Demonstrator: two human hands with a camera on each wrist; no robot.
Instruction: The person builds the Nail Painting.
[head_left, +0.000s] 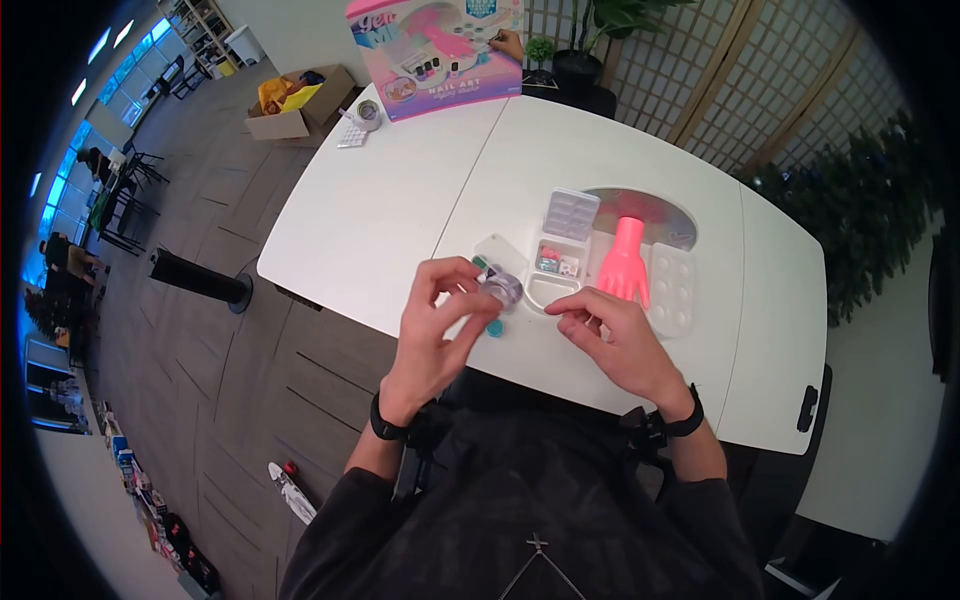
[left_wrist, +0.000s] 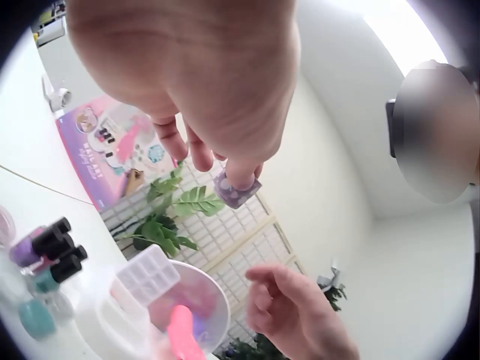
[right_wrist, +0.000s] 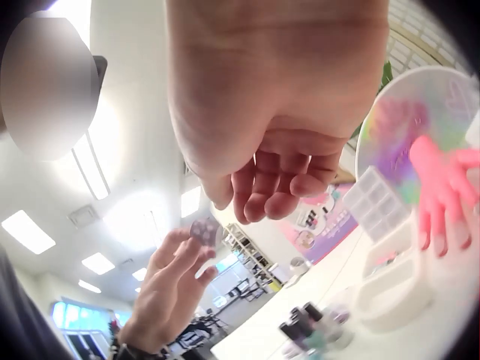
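Note:
Between its thumb and fingertips, my left hand point(head_left: 435, 320) pinches a small, thin purple piece with pale dots point(left_wrist: 236, 190). The piece also shows at the left fingertips in the right wrist view, raised above the table. To the right, my right hand point(head_left: 620, 340) hovers near the white tray with its fingers loosely bent and nothing visible in them. A pink model hand point(head_left: 625, 262) lies just beyond it, fingers toward me. Under the left fingertips in the head view are small nail polish bottles with dark caps point(left_wrist: 56, 244) and a teal pot point(head_left: 495, 328).
A white tray point(head_left: 548, 292) with small coloured bits has an open compartment lid point(head_left: 571, 214). Right of the model hand lies a white palette with round wells point(head_left: 672, 290); behind stands an oval mirror-like panel point(head_left: 682, 218). A nail art box point(head_left: 440, 85) and tape roll point(head_left: 369, 112) sit farther back.

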